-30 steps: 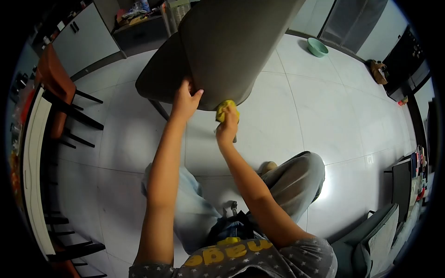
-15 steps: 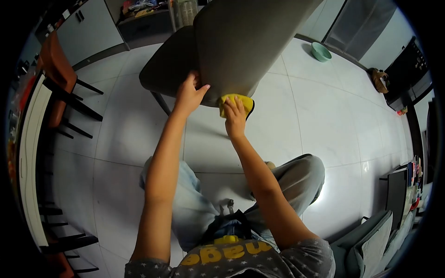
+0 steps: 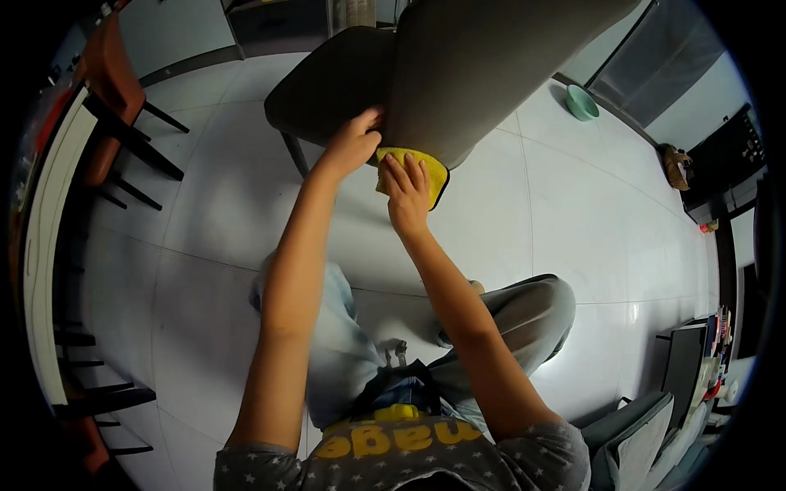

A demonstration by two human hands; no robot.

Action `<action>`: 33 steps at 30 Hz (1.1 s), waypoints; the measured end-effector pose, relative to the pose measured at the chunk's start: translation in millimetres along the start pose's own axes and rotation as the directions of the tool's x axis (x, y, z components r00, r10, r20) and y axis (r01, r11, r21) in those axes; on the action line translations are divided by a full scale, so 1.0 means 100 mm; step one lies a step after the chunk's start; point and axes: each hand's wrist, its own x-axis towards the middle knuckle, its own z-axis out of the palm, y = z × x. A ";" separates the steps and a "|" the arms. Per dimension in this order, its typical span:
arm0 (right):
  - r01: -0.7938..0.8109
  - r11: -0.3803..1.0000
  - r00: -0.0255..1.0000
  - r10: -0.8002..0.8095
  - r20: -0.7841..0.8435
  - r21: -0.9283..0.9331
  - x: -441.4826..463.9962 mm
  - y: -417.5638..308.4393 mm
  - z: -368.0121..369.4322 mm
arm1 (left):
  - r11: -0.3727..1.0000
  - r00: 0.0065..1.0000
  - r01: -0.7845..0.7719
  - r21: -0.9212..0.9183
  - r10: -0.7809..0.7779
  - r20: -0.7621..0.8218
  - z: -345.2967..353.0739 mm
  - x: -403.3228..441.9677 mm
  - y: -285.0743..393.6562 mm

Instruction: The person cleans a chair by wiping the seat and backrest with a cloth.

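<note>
A grey upholstered chair (image 3: 475, 74) stands before me, its backrest toward me and its dark seat (image 3: 327, 86) to the left. My right hand (image 3: 408, 192) presses a yellow cloth (image 3: 426, 168) with a dark border against the bottom of the backrest, fingers laid over it. My left hand (image 3: 352, 143) grips the chair where seat and backrest meet; its fingers are curled and partly blurred.
An orange-brown chair (image 3: 115, 74) and a pale-edged table (image 3: 45, 262) stand on the left. A green basin (image 3: 582, 104) sits on the white tiled floor (image 3: 573, 213) at the back right. A grey sofa (image 3: 630, 442) is at the lower right.
The cloth and my right hand have shifted left along the bottom of the backrest, and more of the cloth shows. My left hand has moved slightly right. The whole view has shifted a little.
</note>
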 end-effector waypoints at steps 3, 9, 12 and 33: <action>0.102 0.995 0.993 -0.102 0.062 0.000 -0.34 0.13 0.34 | 0.997 0.997 -0.074 0.003 0.074 0.002 0.00 0.03 -0.19; -0.255 0.962 0.857 0.176 0.484 0.101 -1.38 0.44 0.67 | 0.976 0.999 0.029 0.217 -0.031 0.006 0.04 -0.07 0.21; -0.139 0.970 0.964 0.087 0.252 0.198 -0.97 0.00 0.28 | 0.994 0.995 0.086 0.069 -0.090 0.053 -0.02 0.03 0.18; -0.639 0.745 0.681 0.431 0.592 0.192 -1.43 -0.06 0.27 | 0.893 0.998 0.065 0.446 -0.065 -0.014 0.16 -0.20 0.37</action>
